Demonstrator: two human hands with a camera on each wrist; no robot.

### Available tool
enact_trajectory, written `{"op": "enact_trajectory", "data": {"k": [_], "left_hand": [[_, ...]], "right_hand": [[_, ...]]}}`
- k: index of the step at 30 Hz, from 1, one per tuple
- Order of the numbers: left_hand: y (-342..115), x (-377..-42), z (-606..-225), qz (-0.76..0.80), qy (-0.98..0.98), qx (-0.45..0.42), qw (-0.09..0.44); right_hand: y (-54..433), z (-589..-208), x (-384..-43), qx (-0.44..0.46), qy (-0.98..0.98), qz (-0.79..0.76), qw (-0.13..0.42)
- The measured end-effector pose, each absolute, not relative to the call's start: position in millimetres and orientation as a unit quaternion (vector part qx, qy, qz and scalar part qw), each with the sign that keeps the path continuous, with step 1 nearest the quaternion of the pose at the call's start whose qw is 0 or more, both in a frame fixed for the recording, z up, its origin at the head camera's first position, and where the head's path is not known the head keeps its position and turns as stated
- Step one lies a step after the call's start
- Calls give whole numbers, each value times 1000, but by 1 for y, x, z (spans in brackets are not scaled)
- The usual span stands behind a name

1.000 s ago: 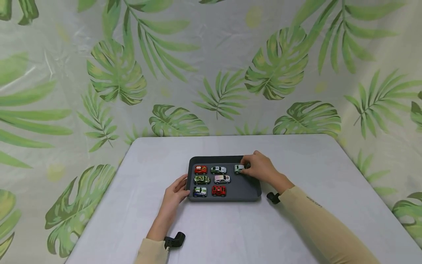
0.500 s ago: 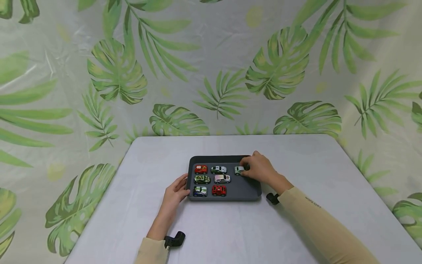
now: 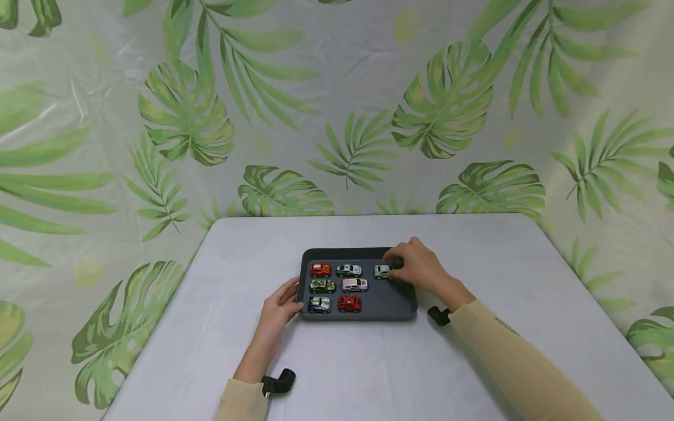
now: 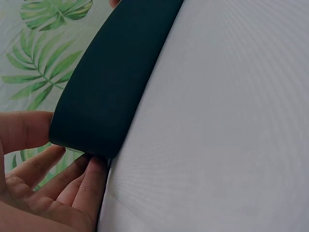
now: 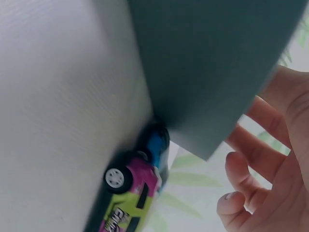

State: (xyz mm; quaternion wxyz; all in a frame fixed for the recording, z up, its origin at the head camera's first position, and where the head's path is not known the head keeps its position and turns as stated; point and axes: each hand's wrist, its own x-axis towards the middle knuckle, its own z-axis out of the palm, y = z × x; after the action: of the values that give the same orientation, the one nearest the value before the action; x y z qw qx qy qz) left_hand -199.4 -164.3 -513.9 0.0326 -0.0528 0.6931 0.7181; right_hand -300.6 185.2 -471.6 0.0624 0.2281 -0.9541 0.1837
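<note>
A dark grey tray (image 3: 387,305) lies on the white table with several small toy cars in it. At its near left corner, my left hand (image 3: 279,307) grips the rim, thumb and fingers on either side in the left wrist view. Over the tray's back right part, my right hand (image 3: 419,267) pinches a pale green toy car (image 3: 381,271) with thumb and finger; the fingers cover its right end. That car is hidden behind the tray wall (image 5: 207,87) in the right wrist view.
A red car (image 3: 320,269), green-white car (image 3: 349,271), camouflage car (image 3: 322,286), pink-white car (image 3: 355,285), striped car (image 3: 319,304) and second red car (image 3: 350,304) stand leftward. A pink-green car (image 5: 130,198) and blue car (image 5: 155,142) sit outside the tray, unseen from the head.
My right hand has tilted slightly, its knuckles and wrist shifting a little right and its knuckles up, while its fingertips stay at the pale green car. The left hand and tray have not moved.
</note>
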Motion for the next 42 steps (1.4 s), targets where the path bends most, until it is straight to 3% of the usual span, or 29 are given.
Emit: {"op": "enact_trajectory", "data": {"k": [24, 42], "left_hand": [[-167, -201, -518, 714, 697, -57, 31], [-165, -199, -518, 720, 692, -46, 28]], "right_hand": [[232, -465, -290, 177, -936, 291, 91], [278, -475, -280, 181, -947, 261, 47]]}}
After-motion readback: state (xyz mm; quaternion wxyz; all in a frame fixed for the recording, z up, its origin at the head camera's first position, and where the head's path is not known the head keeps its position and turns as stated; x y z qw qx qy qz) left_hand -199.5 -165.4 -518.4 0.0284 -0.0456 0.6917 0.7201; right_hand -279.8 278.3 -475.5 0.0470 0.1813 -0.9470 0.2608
